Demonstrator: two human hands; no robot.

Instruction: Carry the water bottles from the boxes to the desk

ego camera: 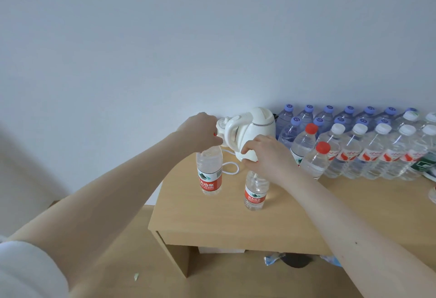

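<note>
Two clear water bottles with red labels are over the left end of the wooden desk [295, 224]. My left hand [200, 130] grips the top of the left bottle [209, 175]; my right hand [266, 154] grips the top of the right bottle [254, 191]. Both caps are hidden under my fingers. Both bottles are upright with their bases at the desktop; whether they rest on it I cannot tell. Two more red-capped bottles [316, 161] stand just right of my right hand.
A white electric kettle [252, 130] with its cord [230, 168] sits at the back, behind my hands. Rows of blue-capped and white-capped bottles [368, 142] fill the back right of the desk against the wall. Scraps lie on the floor under the desk.
</note>
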